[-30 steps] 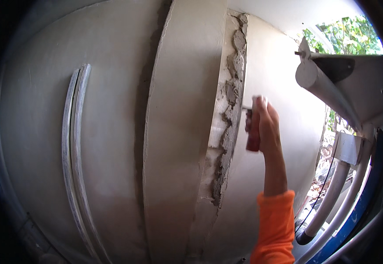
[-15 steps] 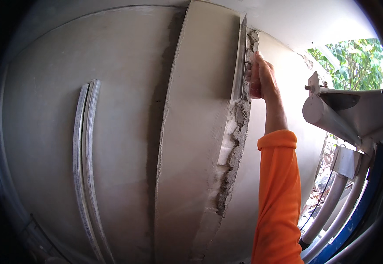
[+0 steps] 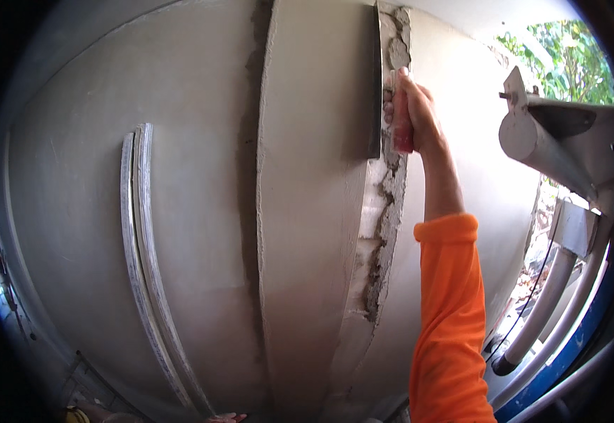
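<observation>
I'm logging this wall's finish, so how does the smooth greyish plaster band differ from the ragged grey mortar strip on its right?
The smooth greyish plaster band is wide; the ragged grey mortar strip is narrow. The band looks even, while the strip is lumpy with paler patches. In this view, the long dark trowel blade lies along the band's right edge; its reddish handle is before the strip. Both run lengthwise, side by side.
</observation>
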A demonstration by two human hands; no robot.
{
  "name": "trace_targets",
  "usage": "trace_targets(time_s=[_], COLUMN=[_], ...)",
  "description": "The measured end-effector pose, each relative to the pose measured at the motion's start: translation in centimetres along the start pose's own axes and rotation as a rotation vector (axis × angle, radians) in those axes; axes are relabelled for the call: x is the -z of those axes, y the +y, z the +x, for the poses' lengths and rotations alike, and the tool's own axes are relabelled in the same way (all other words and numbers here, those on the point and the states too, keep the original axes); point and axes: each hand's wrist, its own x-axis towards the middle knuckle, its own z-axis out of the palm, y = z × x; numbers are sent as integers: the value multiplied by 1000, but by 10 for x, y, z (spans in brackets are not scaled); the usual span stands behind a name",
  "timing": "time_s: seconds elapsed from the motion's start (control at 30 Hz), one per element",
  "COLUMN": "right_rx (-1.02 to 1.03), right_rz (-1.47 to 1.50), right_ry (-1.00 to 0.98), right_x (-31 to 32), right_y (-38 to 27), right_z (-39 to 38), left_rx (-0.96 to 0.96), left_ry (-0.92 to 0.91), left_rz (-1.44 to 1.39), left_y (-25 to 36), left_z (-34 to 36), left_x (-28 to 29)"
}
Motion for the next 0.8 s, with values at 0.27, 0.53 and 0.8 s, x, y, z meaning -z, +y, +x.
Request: trace_targets(time_s=[0.27, 0.53, 0.8], right_rx=[-122, -391, -854], right_rz=[83, -31, 385], right_ry=[-7, 34, 378], right_x=[14, 60, 109], right_y=[88, 176, 171], right_z=[-172, -440, -653], left_rx=[30, 82, 66], left_ry=[75, 98, -25], left_rz=[63, 147, 195], left_y=[10, 21, -32], left_z=[-20, -14, 33], left_x=[-5, -32, -78])
